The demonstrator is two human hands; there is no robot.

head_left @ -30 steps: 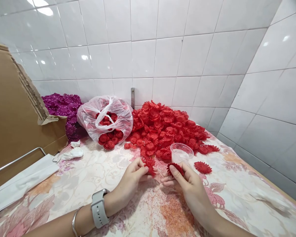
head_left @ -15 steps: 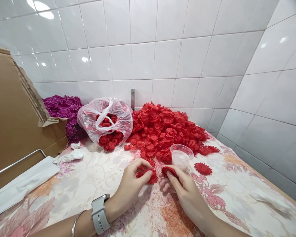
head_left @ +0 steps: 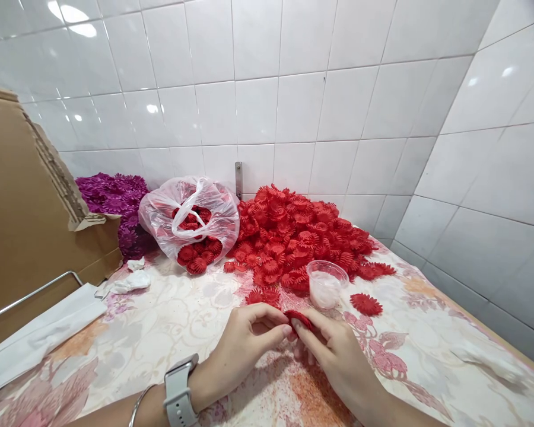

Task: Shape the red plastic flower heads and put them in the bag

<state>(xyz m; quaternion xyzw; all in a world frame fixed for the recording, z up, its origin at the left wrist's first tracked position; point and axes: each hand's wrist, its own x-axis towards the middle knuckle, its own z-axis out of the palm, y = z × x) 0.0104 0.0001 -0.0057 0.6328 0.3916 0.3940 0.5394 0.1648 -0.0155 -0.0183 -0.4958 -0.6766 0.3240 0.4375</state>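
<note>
A small red fabric flower (head_left: pixel 301 319) with fringed edges is pinched between the thumb and fingers of my right hand (head_left: pixel 340 356). My left hand (head_left: pixel 249 341) meets it from the other side, thumb and fingertips closed at the flower's left edge. Part of the flower is hidden by my fingers. Just beyond my left hand another red flower (head_left: pixel 263 295) lies flat on the tablecloth. A clear plastic cup (head_left: pixel 327 286) with whitish contents stands behind my right hand, and a single red flower (head_left: pixel 366 304) lies to its right.
A large heap of red flowers (head_left: pixel 293 231) rests against the tiled wall. Left of it sit a translucent plastic bag (head_left: pixel 160 216) of red flowers and a purple flower pile (head_left: pixel 115 193). A cardboard box (head_left: pixel 31 207) stands at far left, near crumpled white tissue (head_left: pixel 131 281).
My left hand has moved right, away from the flower on the table, and now touches the one in my right hand. The right hand has shifted slightly down.
</note>
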